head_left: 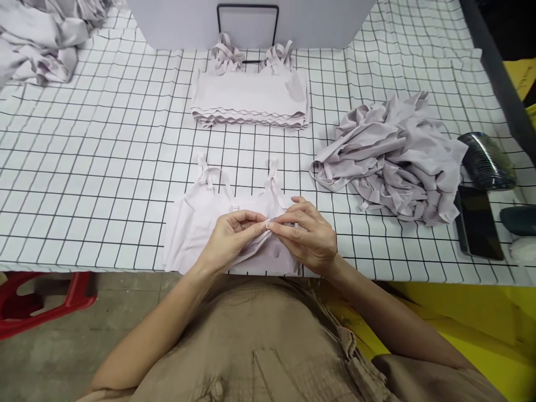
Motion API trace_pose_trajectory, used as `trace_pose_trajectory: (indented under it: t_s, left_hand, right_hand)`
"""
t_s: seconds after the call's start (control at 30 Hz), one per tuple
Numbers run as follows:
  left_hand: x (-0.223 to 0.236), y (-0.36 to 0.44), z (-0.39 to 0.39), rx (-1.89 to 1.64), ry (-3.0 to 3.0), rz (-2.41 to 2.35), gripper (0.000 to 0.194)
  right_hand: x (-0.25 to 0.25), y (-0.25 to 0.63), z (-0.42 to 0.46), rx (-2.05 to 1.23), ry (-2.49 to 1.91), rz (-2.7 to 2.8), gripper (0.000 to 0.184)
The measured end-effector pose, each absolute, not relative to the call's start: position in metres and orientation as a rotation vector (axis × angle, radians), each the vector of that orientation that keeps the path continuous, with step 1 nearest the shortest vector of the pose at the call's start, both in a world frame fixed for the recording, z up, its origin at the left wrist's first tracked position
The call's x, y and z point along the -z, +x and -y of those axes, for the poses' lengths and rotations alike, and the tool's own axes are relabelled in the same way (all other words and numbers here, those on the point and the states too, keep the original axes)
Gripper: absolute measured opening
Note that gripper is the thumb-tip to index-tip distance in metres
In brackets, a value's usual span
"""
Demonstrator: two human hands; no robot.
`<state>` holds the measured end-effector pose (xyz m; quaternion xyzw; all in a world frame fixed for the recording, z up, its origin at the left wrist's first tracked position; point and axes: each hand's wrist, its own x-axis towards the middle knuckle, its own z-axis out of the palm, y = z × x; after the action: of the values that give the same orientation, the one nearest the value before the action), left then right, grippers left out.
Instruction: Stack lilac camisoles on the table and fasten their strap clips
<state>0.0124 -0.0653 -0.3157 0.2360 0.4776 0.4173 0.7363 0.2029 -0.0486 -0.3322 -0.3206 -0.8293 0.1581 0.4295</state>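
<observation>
A pale lilac strappy top (196, 223) lies spread on the table's near edge, its two thin straps pointing away from me. My left hand (229, 235) pinches its fabric between thumb and forefinger. From the other side, my right hand (307, 233) also pinches the top, fingertips almost touching those of the left. Between the fingertips shows a small pale ring-like piece (267, 225), too small to make out fully. Other layers of the same cloth seem to lie under the top.
Beyond the top sits a neat stack of folded tops (251, 92), before a pale box (310, 22). A crumpled garment pile (397, 156) lies right, beside a phone (478, 223) and a dark ribbed object (488, 161). More cloth (42, 39) fills the far left. A red stool (75, 296) stands below.
</observation>
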Motion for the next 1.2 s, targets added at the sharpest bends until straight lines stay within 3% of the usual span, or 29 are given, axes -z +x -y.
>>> trace_pose_trajectory:
  t_s: [0.37,0.7,0.93,1.2]
  left_hand:
    - [0.318,0.012,0.066,-0.943,0.433,-1.106,0.033]
    - [0.32,0.021,0.07,-1.052,0.511,-1.152,0.032]
    - [0.321,0.018,0.073,-1.029,0.539,-1.172,0.032]
    - [0.322,0.012,0.074,-1.001,0.579,-1.118,0.023]
  right_hand:
    - [0.334,0.206,0.049,-0.503,-0.785,2.072,0.034]
    - [0.319,0.194,0.054,-0.872,-1.02,1.88,0.004]
    - [0.309,0.197,0.053,-0.924,-1.155,1.906,0.008]
    - [0.296,0.202,0.044,-1.211,-1.229,1.987,0.011]
